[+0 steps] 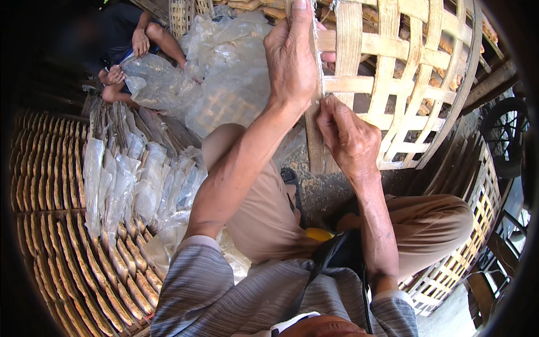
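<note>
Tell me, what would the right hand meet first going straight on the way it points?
The right hand would probably meet the edge strip of the woven bamboo panel first; depth is unclear, and they may be touching.

On grey floor [319,196]: pale crumbs [300,162] scattered, dark sandal [289,176]. On brown ridged rows [64,247] at left: overlapping clear plastic sheets [120,191].

Open gap between forearms [247,163], woven panel [384,84] blocking beyond, plastic sheets [151,177] left
</note>
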### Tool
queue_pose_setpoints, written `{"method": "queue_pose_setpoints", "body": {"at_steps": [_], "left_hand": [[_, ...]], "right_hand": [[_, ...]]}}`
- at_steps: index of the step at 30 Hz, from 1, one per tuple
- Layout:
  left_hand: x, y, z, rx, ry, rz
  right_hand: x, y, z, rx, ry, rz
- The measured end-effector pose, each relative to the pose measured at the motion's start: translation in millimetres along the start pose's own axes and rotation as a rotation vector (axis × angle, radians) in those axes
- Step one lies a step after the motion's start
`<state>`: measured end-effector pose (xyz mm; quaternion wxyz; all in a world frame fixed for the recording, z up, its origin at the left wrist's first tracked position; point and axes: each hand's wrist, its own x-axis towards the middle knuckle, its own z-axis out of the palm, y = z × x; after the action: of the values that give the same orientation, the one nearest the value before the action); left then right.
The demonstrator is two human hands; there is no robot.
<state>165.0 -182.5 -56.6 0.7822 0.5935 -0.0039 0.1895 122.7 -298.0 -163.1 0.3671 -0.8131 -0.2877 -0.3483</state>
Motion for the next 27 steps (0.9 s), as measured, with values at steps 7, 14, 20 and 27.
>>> {"method": "queue_pose_setpoints", "body": {"at_steps": [7,14,20,27], "left_hand": [[10.0,-20.5,-18.4,-0.022,-0.033,0.043],[14.6,-16.3,-20.5,-0.157,-0.103,0.050],[11.8,-24.2,-23.9,0.001,-0.082,0.022],[1.8,-16.8,-14.5,0.049,-0.120,0.034]], "right_hand": [[7.3,-0.7,-25.1,-0.098,-0.060,0.242],[11.9,-3.8,-26.5,0.231,-0.073,0.180],[12.4,-12.5,-21.7,0.239,-0.049,0.109],[17.6,-21.6,-23.3,0.256,0.034,0.323]]}}
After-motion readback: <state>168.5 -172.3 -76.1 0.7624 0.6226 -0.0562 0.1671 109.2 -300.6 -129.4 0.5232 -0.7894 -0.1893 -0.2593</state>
